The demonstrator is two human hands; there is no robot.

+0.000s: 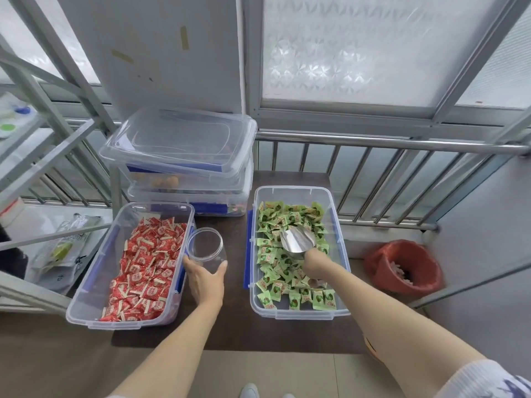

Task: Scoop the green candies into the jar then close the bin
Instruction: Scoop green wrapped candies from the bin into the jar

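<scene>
From the head view, the scooping step is under way. At centre right of the frame, the right hand (315, 264) is clenched around the handle of a metal scoop (297, 243), whose bowl lies among the green candies (290, 271) in the open clear bin (298, 311). Left of centre, the left hand (205, 278) grasps the clear jar (205, 246), tilted with its mouth up and looking empty, just beside the bin of red candies (143, 265). Next, I judge, the scoop must load, lift and cross to the jar's mouth. Lids (178, 139) sit stacked at upper left.
</scene>
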